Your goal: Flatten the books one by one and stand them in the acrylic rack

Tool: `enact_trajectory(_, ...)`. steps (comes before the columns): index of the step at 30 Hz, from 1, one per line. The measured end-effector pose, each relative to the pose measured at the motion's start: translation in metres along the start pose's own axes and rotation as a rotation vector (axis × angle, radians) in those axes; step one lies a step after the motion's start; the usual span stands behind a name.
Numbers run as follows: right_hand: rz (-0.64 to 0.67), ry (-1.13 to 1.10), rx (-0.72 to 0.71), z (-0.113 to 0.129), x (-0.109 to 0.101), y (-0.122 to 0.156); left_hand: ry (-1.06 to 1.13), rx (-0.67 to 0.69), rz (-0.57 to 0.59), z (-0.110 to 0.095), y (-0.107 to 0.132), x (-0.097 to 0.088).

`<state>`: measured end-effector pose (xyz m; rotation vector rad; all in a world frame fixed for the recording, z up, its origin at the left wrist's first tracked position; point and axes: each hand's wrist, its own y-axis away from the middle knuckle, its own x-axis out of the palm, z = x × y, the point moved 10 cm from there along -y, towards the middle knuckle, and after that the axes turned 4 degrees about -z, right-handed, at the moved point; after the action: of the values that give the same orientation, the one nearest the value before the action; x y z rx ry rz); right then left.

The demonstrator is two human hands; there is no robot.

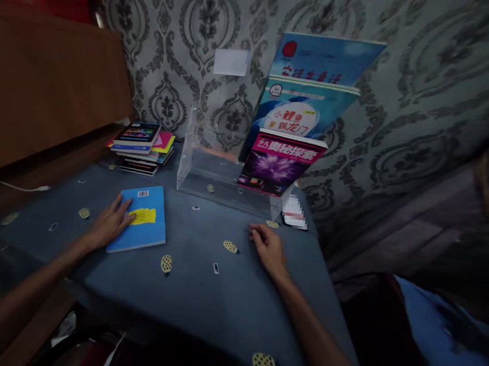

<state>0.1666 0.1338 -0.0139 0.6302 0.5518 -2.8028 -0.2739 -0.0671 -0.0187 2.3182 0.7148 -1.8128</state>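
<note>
A blue-grey table [195, 296] carries everything at hand, and toward its back stands a clear rack [185, 155] whose right side holds a tall blue book [326, 56], a teal book [298, 105] and a magenta book [282, 164], one in front of another and leaning. Left of the rack lies a stack of books [139, 149], and in front of that a light-blue book [149, 235] lies flat near the table's left side. The left hand [112, 220] is spread over that book's left edge, pressing rather than gripping; the right hand [269, 246] has its fingers loosely curled, nothing visible in it, near the rack's front right corner. The rack, loaded only on the right with tall books, could tip if knocked there; the stack, unevenly piled, could slide if bumped; the light-blue book could skid or wrinkle the cloth if pushed without being lifted. Counted, there are one table, one rack, three covers showing in it, one stack whose number cannot be told exactly, one book lying alone, two hands, and one small blurred white item [295, 212] beside the rack.
</note>
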Motion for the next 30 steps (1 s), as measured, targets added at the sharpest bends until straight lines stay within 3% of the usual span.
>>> enact_trajectory(5, -0.012, 0.029, -0.035, 0.004, 0.0, 0.0, 0.0, 0.131, -0.001, -0.04, 0.015, 0.01)
enact_trajectory(12, -0.038, 0.081, -0.104, 0.016, -0.001, 0.002, 0.057, 0.278, 0.093, -0.141, 0.03, 0.04)
enact_trajectory(16, -0.044, 0.134, -0.178, 0.032, -0.002, 0.007, 0.15, 0.382, 0.083, -0.201, 0.037, 0.057)
enact_trajectory(19, -0.054, 0.167, -0.243, 0.043, -0.005, 0.013, 0.178, 0.454, 0.094, -0.233, 0.044, 0.065)
enact_trajectory(24, 0.016, 0.262, -0.341, 0.064, 0.007, 0.024, 0.207, 0.557, 0.042, -0.258, 0.039, 0.058)
enact_trajectory(30, 0.307, 0.306, -0.509, 0.102, 0.072, 0.04, 0.272, 0.627, -0.051, -0.261, 0.015, 0.049)
